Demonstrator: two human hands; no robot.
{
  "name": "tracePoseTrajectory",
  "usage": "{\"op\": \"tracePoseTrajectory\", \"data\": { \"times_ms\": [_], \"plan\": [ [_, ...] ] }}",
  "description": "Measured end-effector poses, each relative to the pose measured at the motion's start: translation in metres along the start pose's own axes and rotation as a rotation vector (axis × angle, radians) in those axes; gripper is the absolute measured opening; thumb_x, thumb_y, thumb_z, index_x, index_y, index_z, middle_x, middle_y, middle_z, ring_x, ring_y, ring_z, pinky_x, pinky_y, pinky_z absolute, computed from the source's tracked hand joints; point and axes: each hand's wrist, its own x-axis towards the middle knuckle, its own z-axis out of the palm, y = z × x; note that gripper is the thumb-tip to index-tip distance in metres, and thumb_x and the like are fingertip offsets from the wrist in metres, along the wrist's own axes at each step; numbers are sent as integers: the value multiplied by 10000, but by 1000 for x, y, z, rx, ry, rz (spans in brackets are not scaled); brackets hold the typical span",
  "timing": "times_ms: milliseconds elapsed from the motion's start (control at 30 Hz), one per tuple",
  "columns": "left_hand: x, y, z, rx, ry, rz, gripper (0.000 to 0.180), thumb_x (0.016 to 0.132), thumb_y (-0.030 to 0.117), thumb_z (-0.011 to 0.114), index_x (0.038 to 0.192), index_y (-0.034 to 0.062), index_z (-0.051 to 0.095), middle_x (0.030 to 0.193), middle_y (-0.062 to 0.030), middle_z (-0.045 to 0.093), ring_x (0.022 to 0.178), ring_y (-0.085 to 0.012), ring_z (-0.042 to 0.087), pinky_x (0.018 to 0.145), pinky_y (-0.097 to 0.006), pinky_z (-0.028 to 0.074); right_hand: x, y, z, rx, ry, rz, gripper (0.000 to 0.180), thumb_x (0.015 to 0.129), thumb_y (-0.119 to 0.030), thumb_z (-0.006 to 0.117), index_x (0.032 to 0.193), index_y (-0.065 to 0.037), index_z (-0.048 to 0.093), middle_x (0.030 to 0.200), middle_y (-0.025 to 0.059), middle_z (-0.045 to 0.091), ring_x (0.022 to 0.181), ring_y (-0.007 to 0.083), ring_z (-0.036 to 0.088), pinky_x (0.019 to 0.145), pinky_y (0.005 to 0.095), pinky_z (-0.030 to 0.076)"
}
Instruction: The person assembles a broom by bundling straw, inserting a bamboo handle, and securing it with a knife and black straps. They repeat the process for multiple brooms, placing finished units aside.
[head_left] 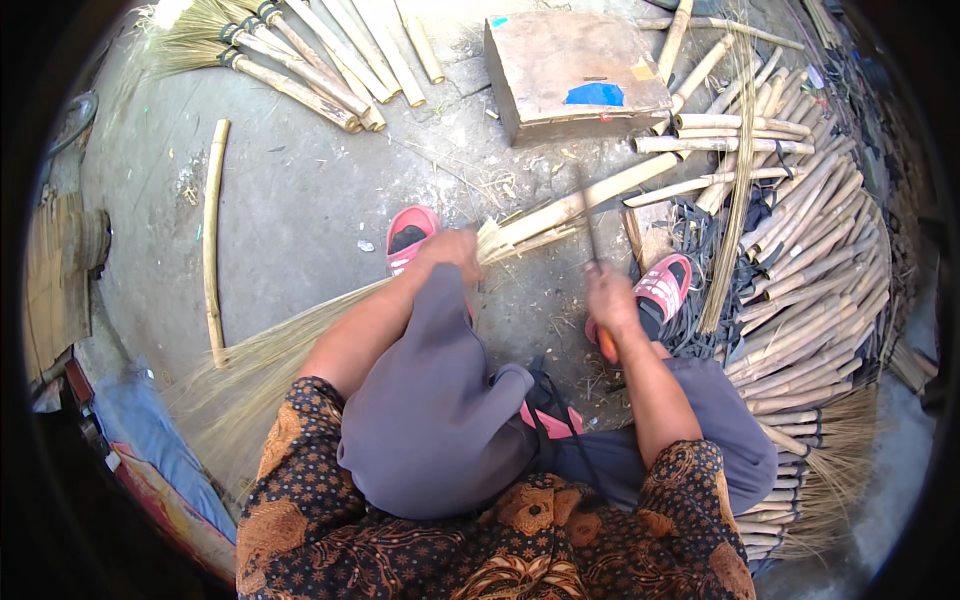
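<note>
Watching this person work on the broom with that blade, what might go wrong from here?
The right hand swings a blade, blurred by motion, toward the broom's bamboo handle; the left hand grips the bundle just beside that spot, so a slip might cut fingers. The pink sandal lies near the blade's path, so that foot may be at risk too. Loose black straps by that foot might snag it.

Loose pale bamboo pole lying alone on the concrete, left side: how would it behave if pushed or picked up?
The long pale bamboo pole looks round, so a sideways push would probably roll it. It appears slender and slightly bowed, so likely light and stiff, flexing little. Its smooth skin may be slippery.
</note>
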Motion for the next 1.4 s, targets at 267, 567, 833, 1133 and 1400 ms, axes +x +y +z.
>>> {"op": "tracePoseTrajectory", "data": {
  "times_ms": [267,567,833,1133,1400],
  "plan": [
    [24,-25,-11,-534,-381,185,513,703,336,856,1068,-9,756,841,-144,755,722,-260,713,693,-380,565,1,26,-35,-227,-173,-176,295,1037,-236,516,1085,35,623,933,354,682,947,539,663,850,570,525],
    [44,-16,11,-591,-404,260,438,772,313,849,1066,5,745,778,-91,725,662,-176,691,619,-346,547,-14,10,-6,-245,-331,-259,201,961,-149,553,1057,19,604,904,337,687,931,528,675,826,575,536],
    [20,4,5,-397,-272,129,442,844,368,805,1154,68,703,932,-177,769,778,-312,743,679,-404,583,-35,-25,21,-142,-364,-138,261,1037,-219,520,1077,20,619,986,333,688,960,542,659,871,584,520],
    [23,-9,-4,-161,-82,247,570,792,472,797,1226,107,733,1035,-114,784,957,-273,742,842,-426,578,30,33,-13,-83,-23,-8,286,1042,-241,512,1089,8,647,947,301,708,923,527,674,831,574,539],
    [31,-5,2,-309,-243,155,530,685,343,828,1130,67,749,984,-237,753,928,-384,729,837,-447,567,5,19,-7,-43,18,21,187,980,-168,557,1048,-2,611,920,344,678,916,534,663,829,576,532]
  ]
}}
